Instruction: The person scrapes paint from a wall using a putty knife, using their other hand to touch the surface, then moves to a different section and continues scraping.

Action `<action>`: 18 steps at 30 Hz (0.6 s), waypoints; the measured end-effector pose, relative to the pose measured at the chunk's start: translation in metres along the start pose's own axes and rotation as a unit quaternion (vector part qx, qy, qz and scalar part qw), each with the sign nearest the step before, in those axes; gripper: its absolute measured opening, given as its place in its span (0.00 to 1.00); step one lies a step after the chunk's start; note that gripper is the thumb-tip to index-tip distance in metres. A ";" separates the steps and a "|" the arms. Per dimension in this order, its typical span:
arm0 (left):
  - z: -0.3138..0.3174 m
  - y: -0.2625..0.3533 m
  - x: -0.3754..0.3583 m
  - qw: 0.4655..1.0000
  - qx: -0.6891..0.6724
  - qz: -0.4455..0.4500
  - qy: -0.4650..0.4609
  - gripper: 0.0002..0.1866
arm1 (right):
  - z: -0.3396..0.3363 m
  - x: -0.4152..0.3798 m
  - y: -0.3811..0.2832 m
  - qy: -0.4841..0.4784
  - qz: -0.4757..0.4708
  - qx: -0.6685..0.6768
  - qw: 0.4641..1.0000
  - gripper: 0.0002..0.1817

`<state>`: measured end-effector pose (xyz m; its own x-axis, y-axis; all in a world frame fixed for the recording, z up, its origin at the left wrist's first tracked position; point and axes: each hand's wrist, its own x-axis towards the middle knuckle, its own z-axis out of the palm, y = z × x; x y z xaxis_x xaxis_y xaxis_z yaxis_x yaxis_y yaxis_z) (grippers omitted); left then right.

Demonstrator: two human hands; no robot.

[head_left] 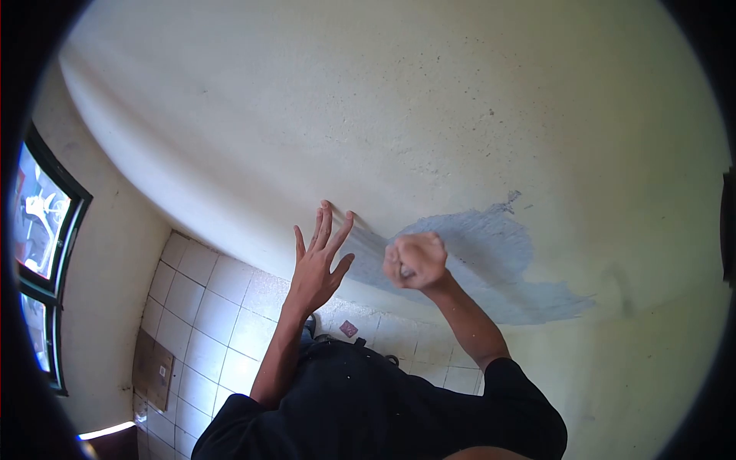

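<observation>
My left hand (316, 264) has its fingers spread, with the fingertips resting at the pale wall (345, 138). To its right, my right hand (416, 261) is closed in a fist in front of a grey patch (491, 245), where the wall's pale coating is gone. A small greyish bit shows between the curled fingers, but I cannot tell what it is. The patch has a ragged upper edge and stretches out to the right, low on the wall. Part of it is hidden behind my right hand and forearm.
White square tiles (215, 307) cover the floor at the lower left. A small reddish piece (348, 329) lies there near my foot. A brown board (152, 369) is on the floor by the side wall, below a dark-framed window (57, 230). Dark specks dot the upper wall.
</observation>
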<state>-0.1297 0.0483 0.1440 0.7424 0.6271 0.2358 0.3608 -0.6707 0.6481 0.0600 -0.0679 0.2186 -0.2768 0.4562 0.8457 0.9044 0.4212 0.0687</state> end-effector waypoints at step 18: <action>-0.008 0.007 0.010 0.998 0.034 0.012 -0.043 0.48 | -0.003 -0.038 -0.012 0.141 0.100 -0.023 0.985 0.20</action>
<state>-0.1246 0.0528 0.1568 0.7955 0.5769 0.1852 0.3787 -0.7120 0.5913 0.0610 -0.0924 0.1873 0.0048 0.2876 0.9578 0.9472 0.3056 -0.0965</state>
